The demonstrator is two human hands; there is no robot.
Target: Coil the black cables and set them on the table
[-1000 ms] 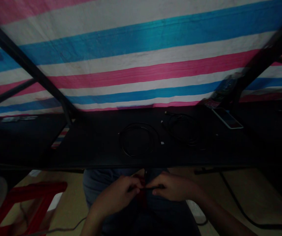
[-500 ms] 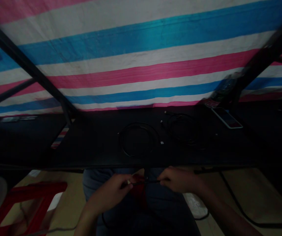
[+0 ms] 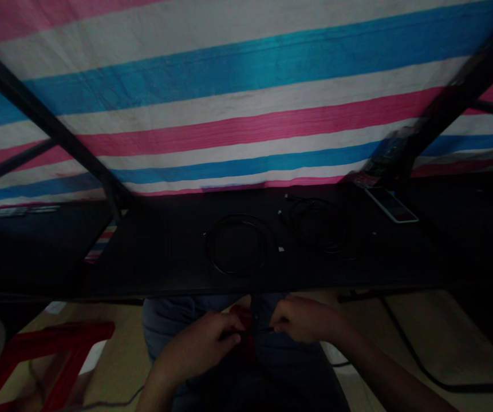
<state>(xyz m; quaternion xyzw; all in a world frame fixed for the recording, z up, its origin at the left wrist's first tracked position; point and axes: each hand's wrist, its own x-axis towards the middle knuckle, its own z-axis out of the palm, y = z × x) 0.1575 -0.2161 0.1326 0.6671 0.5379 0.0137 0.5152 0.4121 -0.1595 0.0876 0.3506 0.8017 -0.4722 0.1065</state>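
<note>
Over my lap, below the near edge of the black table [image 3: 164, 252], my left hand [image 3: 205, 343] and my right hand [image 3: 304, 319] are closed on a thin black cable [image 3: 258, 330]. A short stretch of it runs between the two pinches. A red object [image 3: 243, 313] shows dimly behind the cable, between my hands. On the table lie a neatly coiled black cable [image 3: 236, 245] and, to its right, a looser coil [image 3: 318, 226].
A phone [image 3: 391, 205] lies at the table's back right beside a dark bottle [image 3: 386, 150]. A striped pink, blue and white tarp [image 3: 237, 97] hangs behind black frame bars. A red stool [image 3: 44, 349] stands at the lower left. Another cable [image 3: 422, 366] trails on the floor at right.
My hands have drawn closer together again, shortening the stretch of cable between them. The view has shifted slightly.
</note>
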